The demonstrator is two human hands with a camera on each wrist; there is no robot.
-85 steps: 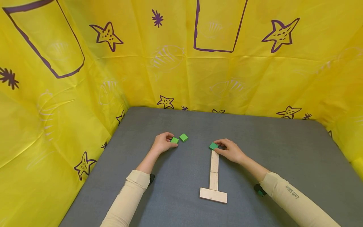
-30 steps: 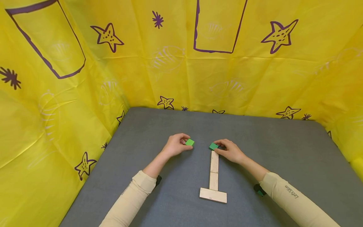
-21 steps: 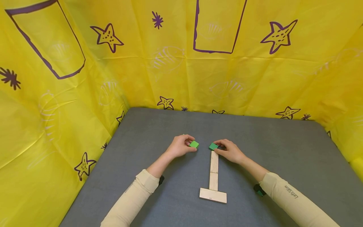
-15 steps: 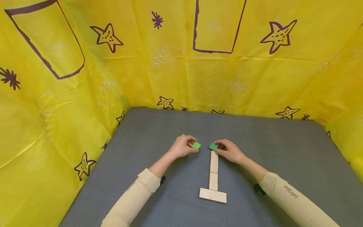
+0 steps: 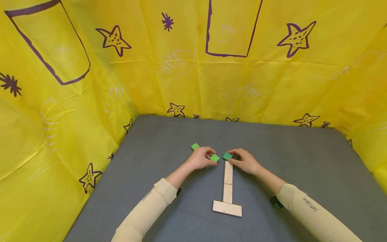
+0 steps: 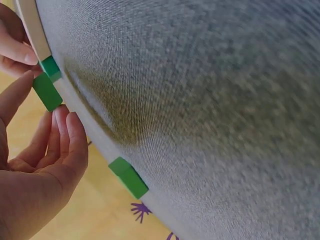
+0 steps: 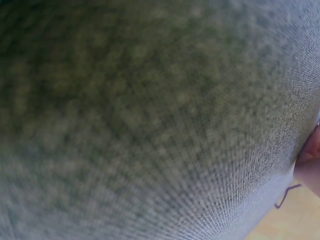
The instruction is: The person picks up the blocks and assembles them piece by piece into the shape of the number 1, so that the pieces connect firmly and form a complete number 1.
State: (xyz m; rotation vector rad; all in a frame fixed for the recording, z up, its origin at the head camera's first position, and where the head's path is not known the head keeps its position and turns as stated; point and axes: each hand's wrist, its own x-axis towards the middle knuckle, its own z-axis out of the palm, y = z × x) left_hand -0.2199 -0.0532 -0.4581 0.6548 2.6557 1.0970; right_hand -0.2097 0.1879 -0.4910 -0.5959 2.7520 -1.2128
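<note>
Between its thumb and fingers, my left hand (image 5: 202, 158) pinches a light green block (image 5: 214, 158), just left of a darker green block (image 5: 227, 156). My right hand (image 5: 245, 160) pinches that darker block at the far end of a row of pale wooden planks (image 5: 228, 173). A crosswise wooden plank (image 5: 227, 208) lies at the near end, so the planks form an upside-down T. Another light green block (image 5: 195, 146) rests on the table behind my left hand; the left wrist view shows this loose block (image 6: 128, 177) too. Only part of my right hand (image 7: 309, 162) appears in the right wrist view.
A grey cloth-covered table (image 5: 169, 131) spreads under everything. Yellow curtains (image 5: 178, 77) printed with starfish and fish enclose it at the back and on both sides.
My left hand has taken the nearer light green block rightward, close to the darker block. The other light green block, partly covered on the way, shows again. My right hand stays in place.
</note>
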